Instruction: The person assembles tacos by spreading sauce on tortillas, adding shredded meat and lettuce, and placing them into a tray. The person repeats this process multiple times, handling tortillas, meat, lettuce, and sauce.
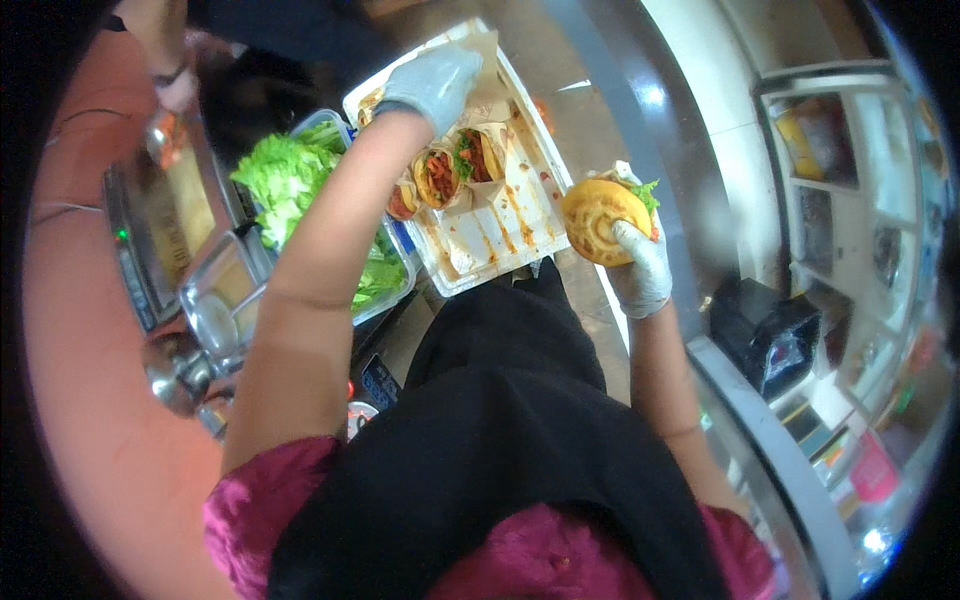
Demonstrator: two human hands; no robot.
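In the head view, your white tray [515,185] sits in front of you, slightly tilted, its floor streaked with orange-brown sauce. Your left hand [432,85], in a pale glove, reaches over the far end of the tray, close against a sheet of brown paper [487,58]; its fingertips are hidden by the back of the glove, so you cannot tell whether they are spread or pinching the sheet. Your right hand [642,265], also gloved, is just to the right of the tray and grips a filled bun [597,220], the thumb pressed onto the browned crust and the other fingers mostly hidden behind it. Green leaf shows at the bun's right edge, with a little red below it. Under your left wrist, inside the tray, a row of wrapped sandwiches [437,178] stands with the open sides showing, dark reddish filling in the middle and greens in the one furthest right. Directly left of the tray, partly behind your left forearm, a clear container [408,283] holds a heap of lettuce [285,180]. Further left of the tray is a metal pan [185,225], and beyond it a co-worker's hand [178,92]. Well to the tray's right stand white shelves [845,190] and a black box [765,335].
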